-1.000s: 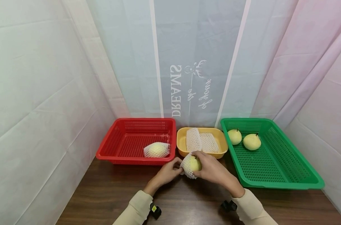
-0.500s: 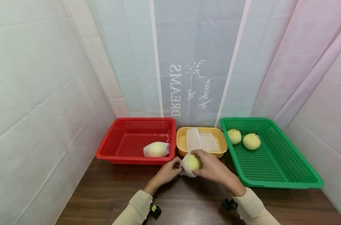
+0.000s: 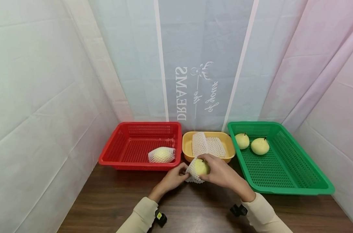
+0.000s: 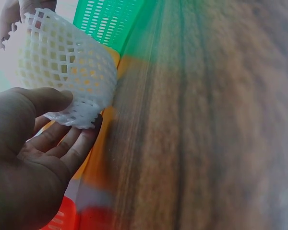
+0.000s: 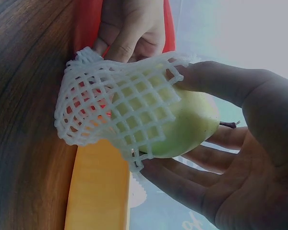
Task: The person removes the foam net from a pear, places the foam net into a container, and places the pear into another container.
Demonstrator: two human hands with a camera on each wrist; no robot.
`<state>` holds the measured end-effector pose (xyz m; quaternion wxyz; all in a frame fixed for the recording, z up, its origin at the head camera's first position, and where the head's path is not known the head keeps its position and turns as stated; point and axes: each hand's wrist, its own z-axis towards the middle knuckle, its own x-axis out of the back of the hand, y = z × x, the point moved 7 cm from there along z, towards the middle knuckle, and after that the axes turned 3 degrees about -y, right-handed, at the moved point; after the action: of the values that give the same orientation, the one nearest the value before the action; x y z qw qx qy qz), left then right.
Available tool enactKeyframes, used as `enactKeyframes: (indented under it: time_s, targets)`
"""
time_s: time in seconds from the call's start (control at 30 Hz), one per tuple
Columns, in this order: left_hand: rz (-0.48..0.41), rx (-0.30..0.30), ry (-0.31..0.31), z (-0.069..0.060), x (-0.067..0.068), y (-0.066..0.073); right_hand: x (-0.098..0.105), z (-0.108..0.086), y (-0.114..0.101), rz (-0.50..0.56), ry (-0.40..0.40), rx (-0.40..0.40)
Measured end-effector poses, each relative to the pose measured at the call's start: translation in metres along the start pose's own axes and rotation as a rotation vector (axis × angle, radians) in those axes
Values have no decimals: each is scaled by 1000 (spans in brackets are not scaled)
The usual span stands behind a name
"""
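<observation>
A pale yellow-green pear (image 3: 201, 167) sits partly inside a white foam net (image 3: 193, 171), its stem end bare. My left hand (image 3: 173, 178) pinches the gathered closed-off end of the net between thumb and fingers, as the left wrist view shows. Around the pear curl the thumb and fingers of my right hand (image 3: 221, 172), holding it and the net's rim (image 5: 175, 72). In the right wrist view the pear (image 5: 192, 120) fills the wide part of the net, while the part towards my left hand is hollow.
At the left, a red basket (image 3: 106, 161) holds one netted pear (image 3: 162, 155). A yellow tray (image 3: 188, 142) behind my hands holds foam nets (image 3: 215, 147). The green basket (image 3: 313, 191) at the right holds two bare pears (image 3: 260, 146). Cloth walls (image 3: 199, 38) stand behind and at both sides.
The pear and my right hand have shifted very slightly, and the net's lower edge has risen a little. Both hands keep their hold.
</observation>
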<state>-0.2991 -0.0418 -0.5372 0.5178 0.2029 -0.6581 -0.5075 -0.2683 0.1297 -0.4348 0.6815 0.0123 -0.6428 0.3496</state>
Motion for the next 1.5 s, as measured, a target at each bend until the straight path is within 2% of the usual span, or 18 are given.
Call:
enactKeyframes:
  time_s: [0.47,1.27,1.5]
  targets:
    - [-21,26,-5,-2,-2,0,7,-3,-1,-9,28,16]
    - [-45,19,5,-1,-2,-2,18,-3,-2,-42,70,58]
    - [-45,36,3,-1,-2,-4,21,-3,-2,-52,72,65]
